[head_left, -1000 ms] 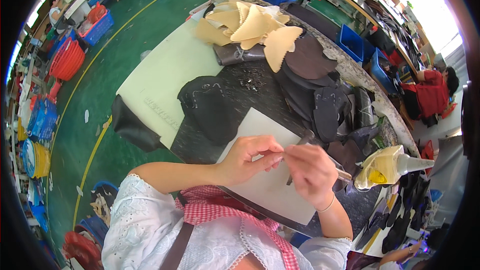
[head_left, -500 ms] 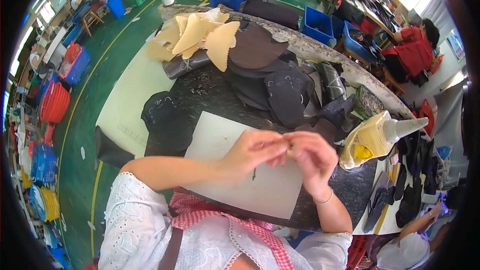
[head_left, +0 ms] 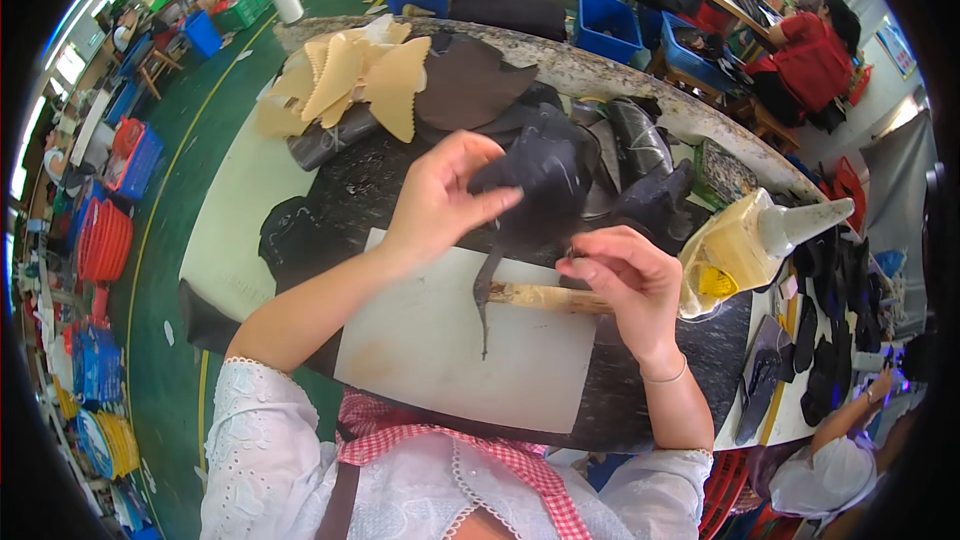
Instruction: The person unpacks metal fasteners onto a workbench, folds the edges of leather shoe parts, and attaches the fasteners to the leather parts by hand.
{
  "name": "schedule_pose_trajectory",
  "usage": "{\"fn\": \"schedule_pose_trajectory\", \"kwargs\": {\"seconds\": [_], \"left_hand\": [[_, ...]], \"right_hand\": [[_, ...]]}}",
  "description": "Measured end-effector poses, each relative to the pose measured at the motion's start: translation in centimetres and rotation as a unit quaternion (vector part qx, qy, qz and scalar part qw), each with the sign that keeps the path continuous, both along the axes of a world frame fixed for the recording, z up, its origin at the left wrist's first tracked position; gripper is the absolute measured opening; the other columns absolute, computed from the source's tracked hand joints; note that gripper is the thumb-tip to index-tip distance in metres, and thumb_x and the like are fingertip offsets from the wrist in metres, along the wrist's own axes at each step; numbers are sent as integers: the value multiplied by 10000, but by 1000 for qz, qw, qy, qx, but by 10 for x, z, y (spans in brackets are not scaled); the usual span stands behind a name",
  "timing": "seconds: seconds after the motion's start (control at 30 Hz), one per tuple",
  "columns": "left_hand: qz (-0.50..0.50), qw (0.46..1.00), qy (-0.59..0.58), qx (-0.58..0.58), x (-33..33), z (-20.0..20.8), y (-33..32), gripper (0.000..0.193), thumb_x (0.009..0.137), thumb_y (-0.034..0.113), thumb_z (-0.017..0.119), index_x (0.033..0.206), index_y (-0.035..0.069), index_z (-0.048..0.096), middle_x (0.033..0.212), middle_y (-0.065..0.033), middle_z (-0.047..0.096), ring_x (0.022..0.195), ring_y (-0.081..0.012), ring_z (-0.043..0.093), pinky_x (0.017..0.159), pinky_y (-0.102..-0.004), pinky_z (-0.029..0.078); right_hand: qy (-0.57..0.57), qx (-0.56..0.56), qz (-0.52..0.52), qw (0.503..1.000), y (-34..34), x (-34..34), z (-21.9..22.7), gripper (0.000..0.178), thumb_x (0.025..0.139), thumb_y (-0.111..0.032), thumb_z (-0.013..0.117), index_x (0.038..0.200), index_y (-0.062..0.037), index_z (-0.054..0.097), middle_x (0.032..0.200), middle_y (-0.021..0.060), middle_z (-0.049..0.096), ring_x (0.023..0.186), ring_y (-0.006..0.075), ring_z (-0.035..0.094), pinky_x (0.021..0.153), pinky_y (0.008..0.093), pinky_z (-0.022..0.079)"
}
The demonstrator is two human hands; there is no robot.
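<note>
My left hand (head_left: 447, 192) has its thumb and fingers closed on the edge of a black leather piece (head_left: 548, 175) with pale markings, lifted off the pile and slightly blurred. My right hand (head_left: 632, 278) is closed in a pinch; a tiny dark thing shows at its fingertips, too small to name. Below the hands, a hammer (head_left: 540, 297) with a wooden handle and thin dark head lies across a whitish board (head_left: 440, 340). Its handle end is hidden behind my right hand.
Tan zigzag-edged pieces (head_left: 335, 75) and dark leather pieces (head_left: 470, 85) are heaped at the table's far side. A yellowish glue bottle (head_left: 735, 250) with a long nozzle stands to the right. Another black piece (head_left: 295, 240) lies left. A person in red (head_left: 812, 60) sits at the back right.
My hands were together over the board and have parted. The left reached forward and took hold of a black leather piece. The hammer has come into fuller view.
</note>
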State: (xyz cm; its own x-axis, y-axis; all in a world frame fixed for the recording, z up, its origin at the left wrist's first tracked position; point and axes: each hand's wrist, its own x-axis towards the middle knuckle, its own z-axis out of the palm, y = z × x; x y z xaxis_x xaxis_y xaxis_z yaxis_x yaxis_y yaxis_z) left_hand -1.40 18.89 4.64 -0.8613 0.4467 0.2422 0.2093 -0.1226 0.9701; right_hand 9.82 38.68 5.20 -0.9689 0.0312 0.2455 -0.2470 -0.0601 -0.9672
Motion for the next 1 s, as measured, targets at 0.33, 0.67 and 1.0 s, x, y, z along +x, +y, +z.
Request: {"fn": "schedule_pose_trajectory", "kwargs": {"seconds": [0.33,0.67,1.0], "left_hand": [[-74,969,-202,124,68,5,-61,259,888,50,616,1139,-14,604,986,-26,643,867,-53,585,761,-185,469],[-15,989,-81,119,76,-10,-78,233,880,10,613,1108,-39,602,990,-30,625,871,-65,589,747,-193,472],[-48,981,-126,140,81,-4,-82,220,863,-40,595,1081,-65,595,1028,-80,598,948,-112,559,819,-257,455]], "right_hand": [[315,470,-23,824,-65,1,23,383,677,67,706,1051,1,660,808,59,469,658,171,525,559,308,456],[52,97,46,993,-90,5,15,195,772,104,663,946,16,649,929,102,642,812,156,636,710,235,544],[75,-35,-11,997,-100,9,-7,207,725,157,686,873,30,618,908,122,636,821,164,629,740,270,547]]}}
